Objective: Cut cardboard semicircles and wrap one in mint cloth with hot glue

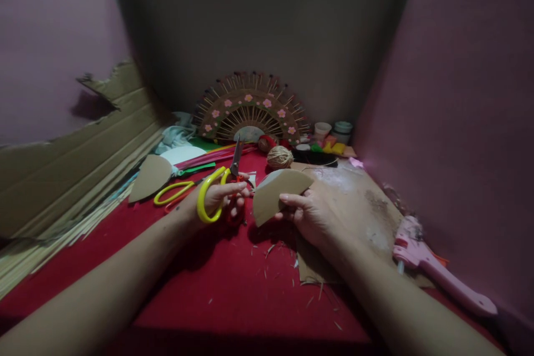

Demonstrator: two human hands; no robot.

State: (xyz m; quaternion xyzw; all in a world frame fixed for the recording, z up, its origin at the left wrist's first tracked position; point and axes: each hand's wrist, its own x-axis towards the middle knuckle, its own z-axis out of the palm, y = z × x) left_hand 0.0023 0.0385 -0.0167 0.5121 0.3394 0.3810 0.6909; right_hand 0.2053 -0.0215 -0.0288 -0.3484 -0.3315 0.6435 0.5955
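Note:
A pair of yellow-handled scissors [213, 194] is in my left hand [233, 194]; one handle loop hangs around the hand and the blades point up and away. Red handles [237, 208] show beneath the left fingers, but whether the hand touches them is unclear. My right hand [306, 208] pinches a curved, brown cardboard piece [273, 197] between thumb and fingers, holding it above the red cloth just right of the left hand. Another rounded cardboard piece [151, 175] lies to the left, beside a second yellow scissor handle [172, 193].
A decorated stick fan [249, 105] stands at the back, with a twine ball [279, 157] before it. On the right are a cardboard sheet [354, 206] and a pink glue gun [434, 267]. Thin sticks [79, 233] and torn cardboard [79, 161] line the left; scraps litter the red cloth [233, 295].

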